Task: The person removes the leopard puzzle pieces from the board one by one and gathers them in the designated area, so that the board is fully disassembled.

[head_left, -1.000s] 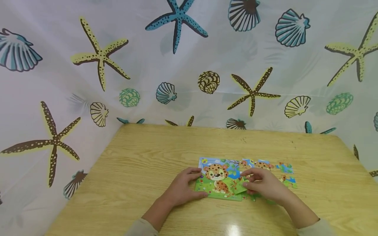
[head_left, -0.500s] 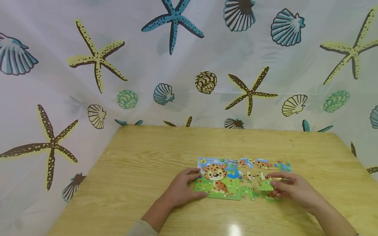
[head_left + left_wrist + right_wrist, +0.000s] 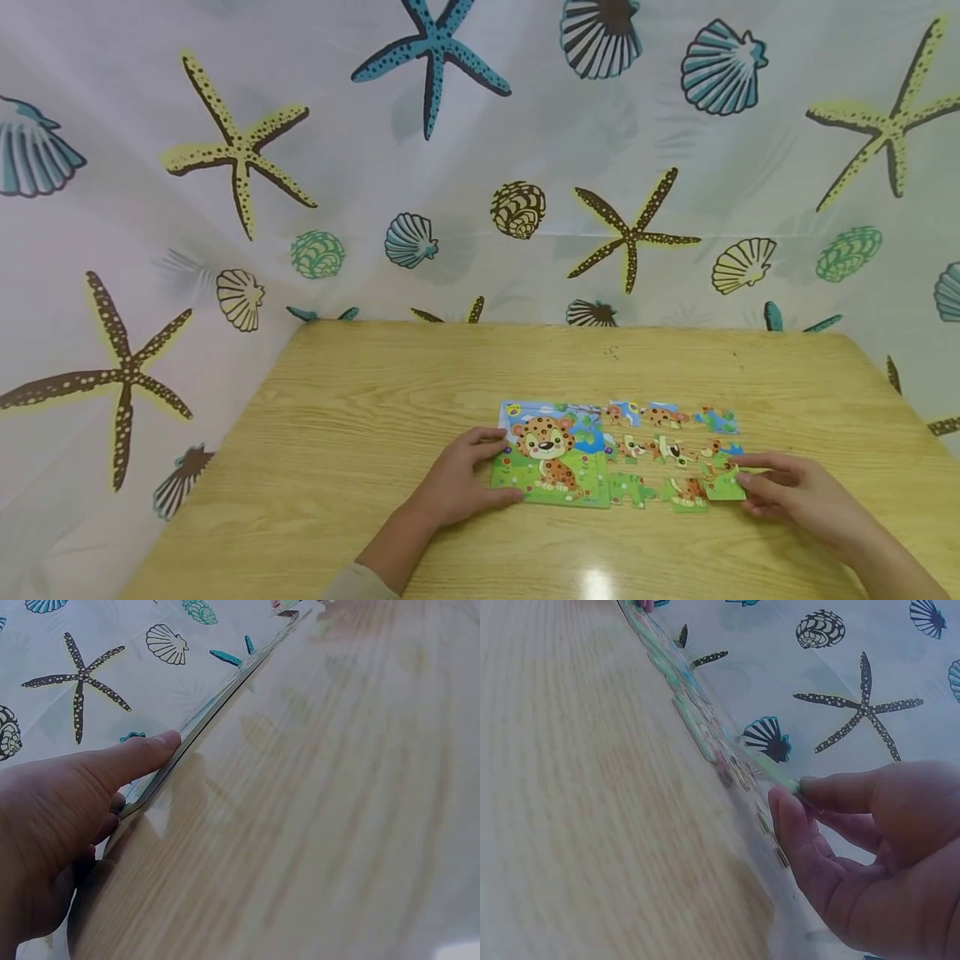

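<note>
A leopard picture board (image 3: 570,433) lies flat on the table in the head view. My left hand (image 3: 467,477) holds its left side, fingers along the left edge and thumb at the lower left corner; the left wrist view shows that thumb against the board's thin edge. Between thumb and fingers, my right hand (image 3: 802,496) pinches a green jigsaw piece (image 3: 726,487). This piece is tilted over the lower right of the laid-out pieces. Below the middle row, a piece with leopard feet (image 3: 686,493) lies just left of it. A green corner piece (image 3: 628,490) sits beside the board.
Several jigsaw pieces lie in loose rows right of the board, among them a face piece (image 3: 673,450) and a blue-and-green piece (image 3: 718,419). They rest on a wooden table (image 3: 390,383). A curtain (image 3: 465,192) with shells and starfish hangs behind.
My right hand has carried the green piece rightward from over the board to the right end of the rows, uncovering the pieces between. The left hand stays at the board.
</note>
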`<move>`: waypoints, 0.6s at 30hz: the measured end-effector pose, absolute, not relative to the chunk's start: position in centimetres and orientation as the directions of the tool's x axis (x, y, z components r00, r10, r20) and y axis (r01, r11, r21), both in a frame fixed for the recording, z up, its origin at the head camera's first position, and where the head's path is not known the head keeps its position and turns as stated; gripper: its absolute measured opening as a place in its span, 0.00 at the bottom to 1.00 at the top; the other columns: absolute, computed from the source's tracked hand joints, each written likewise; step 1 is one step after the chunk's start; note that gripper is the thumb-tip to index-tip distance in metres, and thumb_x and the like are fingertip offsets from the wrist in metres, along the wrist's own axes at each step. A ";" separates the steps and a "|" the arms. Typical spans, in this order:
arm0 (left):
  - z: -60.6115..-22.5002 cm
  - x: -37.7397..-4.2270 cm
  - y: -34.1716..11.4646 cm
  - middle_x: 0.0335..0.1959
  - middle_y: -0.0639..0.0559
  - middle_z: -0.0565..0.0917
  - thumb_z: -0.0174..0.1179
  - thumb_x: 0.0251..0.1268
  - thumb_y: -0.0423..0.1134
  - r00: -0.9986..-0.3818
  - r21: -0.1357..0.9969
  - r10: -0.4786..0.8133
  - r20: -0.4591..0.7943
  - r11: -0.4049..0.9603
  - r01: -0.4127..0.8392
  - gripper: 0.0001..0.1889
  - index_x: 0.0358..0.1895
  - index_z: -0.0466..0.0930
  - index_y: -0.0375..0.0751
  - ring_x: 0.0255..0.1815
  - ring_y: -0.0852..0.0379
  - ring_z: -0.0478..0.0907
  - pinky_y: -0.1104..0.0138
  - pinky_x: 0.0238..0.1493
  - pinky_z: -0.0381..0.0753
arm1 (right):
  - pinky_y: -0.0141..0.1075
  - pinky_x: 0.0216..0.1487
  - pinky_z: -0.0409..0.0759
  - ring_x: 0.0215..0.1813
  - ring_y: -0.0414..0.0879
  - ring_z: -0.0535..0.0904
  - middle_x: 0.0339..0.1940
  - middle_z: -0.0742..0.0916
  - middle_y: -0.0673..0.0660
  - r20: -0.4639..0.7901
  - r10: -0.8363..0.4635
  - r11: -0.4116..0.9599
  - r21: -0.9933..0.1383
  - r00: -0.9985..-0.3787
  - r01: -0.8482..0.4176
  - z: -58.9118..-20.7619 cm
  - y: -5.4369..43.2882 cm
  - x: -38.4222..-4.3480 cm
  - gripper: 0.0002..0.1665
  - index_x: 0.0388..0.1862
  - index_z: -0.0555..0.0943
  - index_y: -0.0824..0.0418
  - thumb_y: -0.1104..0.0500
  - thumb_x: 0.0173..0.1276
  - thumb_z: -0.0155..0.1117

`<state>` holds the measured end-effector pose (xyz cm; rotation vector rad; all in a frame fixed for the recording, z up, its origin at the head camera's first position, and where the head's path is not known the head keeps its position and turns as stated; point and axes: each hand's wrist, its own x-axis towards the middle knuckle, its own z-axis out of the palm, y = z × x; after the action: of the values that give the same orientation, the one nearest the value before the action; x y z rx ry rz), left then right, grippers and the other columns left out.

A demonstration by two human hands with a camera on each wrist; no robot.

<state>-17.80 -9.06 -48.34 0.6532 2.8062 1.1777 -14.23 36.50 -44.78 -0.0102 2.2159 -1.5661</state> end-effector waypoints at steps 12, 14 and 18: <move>-48.1 -17.9 -9.2 0.67 0.49 0.76 0.78 0.48 0.55 -0.908 0.694 0.393 0.145 0.614 0.377 0.39 0.62 0.80 0.37 0.70 0.43 0.70 0.46 0.71 0.70 | 0.34 0.39 0.87 0.37 0.43 0.85 0.41 0.86 0.57 -0.307 -0.138 0.530 -0.826 -0.942 0.191 -44.8 37.1 -13.8 0.34 0.67 0.69 0.77 0.54 0.74 0.62; -48.1 -17.9 -9.2 0.68 0.49 0.75 0.77 0.48 0.55 -0.910 0.693 0.390 0.143 0.617 0.373 0.39 0.62 0.80 0.37 0.70 0.42 0.70 0.46 0.71 0.69 | 0.33 0.36 0.86 0.34 0.42 0.84 0.38 0.85 0.56 -0.284 -0.108 0.582 -0.795 -0.953 0.171 -44.9 36.8 -13.8 0.35 0.66 0.71 0.76 0.53 0.71 0.66; -48.4 -17.8 -9.1 0.68 0.49 0.75 0.77 0.48 0.56 -0.912 0.694 0.390 0.129 0.621 0.365 0.39 0.62 0.80 0.38 0.71 0.42 0.69 0.45 0.72 0.68 | 0.35 0.36 0.81 0.36 0.44 0.79 0.37 0.85 0.56 -0.215 -0.044 0.739 -0.664 -0.976 0.113 -45.3 36.2 -13.7 0.35 0.61 0.77 0.71 0.46 0.67 0.70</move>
<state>-17.79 -9.14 -48.41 0.6516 2.7982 1.1851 -13.65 36.23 -45.30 0.0546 2.7236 -1.0605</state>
